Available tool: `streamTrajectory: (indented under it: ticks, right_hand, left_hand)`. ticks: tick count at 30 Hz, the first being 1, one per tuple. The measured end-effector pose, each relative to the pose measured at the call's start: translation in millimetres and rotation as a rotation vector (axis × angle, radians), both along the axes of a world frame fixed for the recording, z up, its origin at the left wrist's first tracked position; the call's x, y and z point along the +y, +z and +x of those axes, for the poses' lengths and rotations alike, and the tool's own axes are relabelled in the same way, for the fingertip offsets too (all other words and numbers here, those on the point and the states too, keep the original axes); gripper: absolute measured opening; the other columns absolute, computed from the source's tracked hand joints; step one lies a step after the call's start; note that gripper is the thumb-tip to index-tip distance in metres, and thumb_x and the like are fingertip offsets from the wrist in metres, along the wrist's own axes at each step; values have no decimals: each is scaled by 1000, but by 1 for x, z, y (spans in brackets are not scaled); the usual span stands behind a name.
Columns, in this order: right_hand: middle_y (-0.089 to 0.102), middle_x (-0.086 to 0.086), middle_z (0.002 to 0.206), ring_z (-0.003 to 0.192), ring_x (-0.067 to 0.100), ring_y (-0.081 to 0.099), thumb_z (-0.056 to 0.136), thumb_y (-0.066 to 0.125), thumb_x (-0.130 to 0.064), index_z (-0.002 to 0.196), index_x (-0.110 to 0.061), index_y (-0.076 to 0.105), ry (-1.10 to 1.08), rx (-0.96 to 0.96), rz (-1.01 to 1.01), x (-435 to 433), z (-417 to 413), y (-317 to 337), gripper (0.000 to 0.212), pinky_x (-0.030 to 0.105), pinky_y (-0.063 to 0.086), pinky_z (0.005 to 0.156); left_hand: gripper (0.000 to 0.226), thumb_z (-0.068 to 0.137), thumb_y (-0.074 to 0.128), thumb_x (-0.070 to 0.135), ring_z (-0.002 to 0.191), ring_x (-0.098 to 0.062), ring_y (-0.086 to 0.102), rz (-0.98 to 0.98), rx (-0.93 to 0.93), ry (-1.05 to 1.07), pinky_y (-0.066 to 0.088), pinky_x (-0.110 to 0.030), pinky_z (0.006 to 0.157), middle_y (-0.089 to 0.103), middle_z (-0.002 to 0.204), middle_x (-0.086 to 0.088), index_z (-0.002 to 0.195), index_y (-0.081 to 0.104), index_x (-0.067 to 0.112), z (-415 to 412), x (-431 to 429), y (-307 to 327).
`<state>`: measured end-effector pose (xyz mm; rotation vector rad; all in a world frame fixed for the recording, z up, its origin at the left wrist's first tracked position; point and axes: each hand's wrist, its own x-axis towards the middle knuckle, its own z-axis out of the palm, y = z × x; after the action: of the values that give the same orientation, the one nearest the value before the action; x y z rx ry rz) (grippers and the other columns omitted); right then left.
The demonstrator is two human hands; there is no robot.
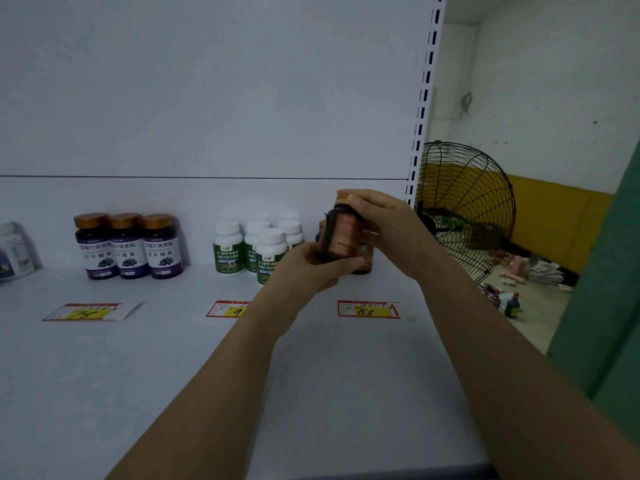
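Brown bottle [341,233] held in both hands above the right end of the shelf [138,375].

Far left, three purple-label bottles [129,245] stand in a row against the back panel. At centre is a cluster of white-capped green-label bottles [256,249]. Left hand [311,268]: grip clamped round the brown bottle's base, thumb across the front. The bottle is upright, slightly tilted, and off the shelf. Right hand [388,226]: grip closed over the gold cap and shoulder from the right. A second bottle [365,261] stands on the shelf behind, mostly hidden, possibly the same kind. A price tag [369,309] reading 158 lies flat in front of it. A wire-caged fan [464,209] sits beyond the shelf upright.
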<state>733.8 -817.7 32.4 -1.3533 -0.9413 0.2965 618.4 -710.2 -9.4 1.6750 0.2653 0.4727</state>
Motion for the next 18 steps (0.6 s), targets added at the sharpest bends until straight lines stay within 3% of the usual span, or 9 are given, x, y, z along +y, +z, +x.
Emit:
streamTrajectory:
  ticks: [5, 10, 14, 18]
  right_hand:
    - [59, 13, 126, 118, 29, 57, 99, 44, -12, 123, -11, 61, 133, 46, 60, -2, 0, 1, 30, 33, 53, 91]
    - [59, 12, 126, 118, 31, 57, 100, 42, -17, 123, -16, 62, 167, 55, 42, -3, 0, 0, 31, 39, 50, 97]
    - [62, 10, 126, 118, 28, 57, 98, 50, -20, 122, -17, 64, 112, 39, 44, -2, 1, -1, 28, 32, 53, 91]
    - [61, 13, 125, 118, 30, 56, 98, 49, -19, 121, -15, 65, 107, 47, 37, -2, 3, -4, 28, 34, 53, 91]
  left_hand:
    - [33, 80, 72, 16, 106, -19, 64, -130, -21, -122, 51, -31, 94, 66, 115, -8, 111, 60, 15, -2, 0, 3]
    - [32, 72, 80, 20, 96, -15, 66, 32, -56, 70, 52, -28, 89, 72, 99, -2, 102, 67, 19, -2, -1, 2]
    - [30, 73, 79, 23, 97, -14, 66, 57, -37, 51, 51, -29, 91, 72, 99, 1, 101, 67, 22, -3, -1, 1]
    - [27, 71, 81, 23, 94, -13, 67, 70, -44, 52, 51, -30, 91, 72, 96, 2, 94, 66, 26, -3, -2, 1]
